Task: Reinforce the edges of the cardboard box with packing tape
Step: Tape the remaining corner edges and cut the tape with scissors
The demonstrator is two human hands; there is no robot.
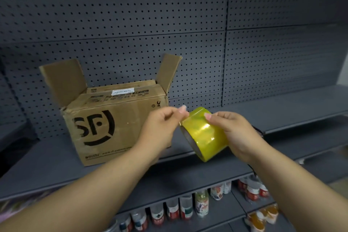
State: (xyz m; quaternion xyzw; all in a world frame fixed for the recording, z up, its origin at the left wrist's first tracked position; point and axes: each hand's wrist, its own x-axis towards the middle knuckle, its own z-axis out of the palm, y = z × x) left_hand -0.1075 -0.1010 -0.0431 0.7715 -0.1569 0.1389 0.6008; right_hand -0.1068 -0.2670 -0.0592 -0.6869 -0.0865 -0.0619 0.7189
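Glossy yellow tape roll (pixel 204 133) gripped by right fingers (pixel 216 118), left fingers (pixel 181 110) pinching its edge

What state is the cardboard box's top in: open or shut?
Partly open: the cardboard box has both end flaps standing upright, while the long flaps lie folded over the top.

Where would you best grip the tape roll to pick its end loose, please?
Grip the tape roll round its outer band from the right, as the right hand does: the band fits a palm, and the left hand pinches at the upper rim, needing that side free.
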